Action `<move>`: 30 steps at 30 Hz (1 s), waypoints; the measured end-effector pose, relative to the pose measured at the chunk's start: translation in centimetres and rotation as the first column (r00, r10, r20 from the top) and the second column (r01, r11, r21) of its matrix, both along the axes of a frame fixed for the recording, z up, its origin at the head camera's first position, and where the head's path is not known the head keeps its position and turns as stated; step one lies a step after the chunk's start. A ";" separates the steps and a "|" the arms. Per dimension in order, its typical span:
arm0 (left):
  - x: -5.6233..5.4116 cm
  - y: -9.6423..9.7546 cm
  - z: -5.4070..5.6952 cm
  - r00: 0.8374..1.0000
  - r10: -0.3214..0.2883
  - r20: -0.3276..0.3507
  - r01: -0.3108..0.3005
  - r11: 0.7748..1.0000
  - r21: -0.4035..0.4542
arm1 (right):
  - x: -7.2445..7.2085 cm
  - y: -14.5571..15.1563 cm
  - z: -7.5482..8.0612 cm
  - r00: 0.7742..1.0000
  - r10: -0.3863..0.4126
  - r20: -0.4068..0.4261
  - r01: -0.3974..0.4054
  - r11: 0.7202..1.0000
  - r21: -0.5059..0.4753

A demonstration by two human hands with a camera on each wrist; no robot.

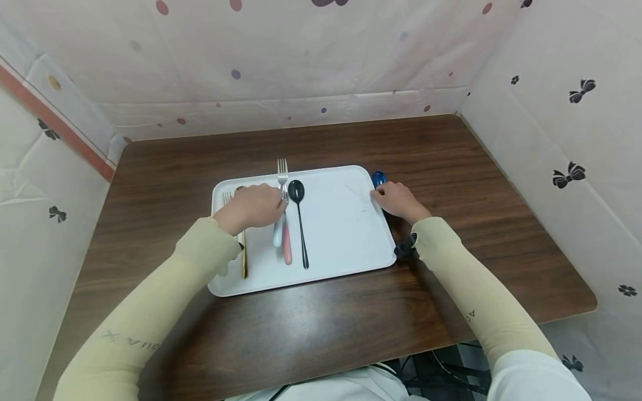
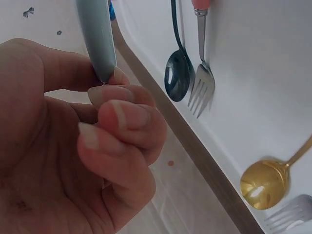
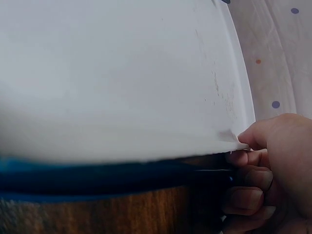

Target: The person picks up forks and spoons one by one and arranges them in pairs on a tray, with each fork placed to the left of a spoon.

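My left hand (image 1: 256,206) is over the left part of a white tray (image 1: 346,234). It pinches a fork (image 1: 282,170) with a pale blue handle (image 2: 97,39), tines pointing away from me. Just right of it on the tray lie a pink-handled fork (image 1: 287,245) and a black spoon (image 1: 296,192). My right hand (image 1: 398,200) is at the tray's right edge, thumb on the rim and fingers curled below it. A shiny dark blue object (image 1: 379,178) sits beside that hand, along the tray's outer side; the hand hides part of it and its kind is unclear.
On the tray's left side lie a gold spoon (image 1: 244,256) and another fork (image 1: 227,197), partly hidden by the left hand. The tray rests on a brown wooden table (image 1: 311,334). Patterned white sheets (image 1: 281,61) rise behind and beside the table.
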State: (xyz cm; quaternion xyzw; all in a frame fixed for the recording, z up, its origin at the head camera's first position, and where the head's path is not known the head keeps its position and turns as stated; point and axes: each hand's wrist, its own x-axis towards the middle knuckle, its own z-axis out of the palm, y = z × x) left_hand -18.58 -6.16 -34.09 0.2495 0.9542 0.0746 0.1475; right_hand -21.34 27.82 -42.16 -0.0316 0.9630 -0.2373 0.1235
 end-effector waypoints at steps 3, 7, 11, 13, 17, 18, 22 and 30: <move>-0.1 0.4 0.0 1.000 -0.001 -0.003 0.001 1.000 -0.005 | 0.1 0.0 0.0 1.000 -0.006 -0.001 0.006 1.000 0.000; -0.3 1.0 -0.2 1.000 -0.015 0.005 0.015 1.000 -0.002 | 0.0 0.1 -0.1 1.000 -0.006 -0.002 0.006 1.000 -0.002; -0.4 1.6 -0.3 1.000 -0.026 0.010 0.026 1.000 -0.003 | 0.0 0.1 -0.1 1.000 -0.002 -0.010 0.002 1.000 -0.001; -0.4 1.9 -0.3 1.000 -0.028 0.010 0.028 1.000 -0.010 | 0.0 0.1 -0.2 1.000 -0.001 -0.013 0.001 1.000 -0.002; -0.3 2.7 -0.3 0.999 -0.037 0.010 0.037 0.999 -0.012 | 0.1 0.2 -0.1 1.000 -0.004 -0.015 0.004 1.000 -0.004; -0.3 2.9 -0.3 0.999 -0.040 0.010 0.040 0.999 -0.010 | 0.1 0.2 -0.1 1.000 -0.004 -0.014 0.004 1.000 -0.004; -0.3 3.7 -0.3 0.999 -0.045 0.028 0.045 0.999 0.007 | 0.1 0.2 0.0 1.000 -0.005 -0.011 0.005 1.000 -0.003; -0.3 5.4 -0.8 0.995 -0.101 0.001 0.101 0.995 -0.015 | 0.3 0.2 0.1 1.000 -0.009 -0.003 0.009 1.000 -0.006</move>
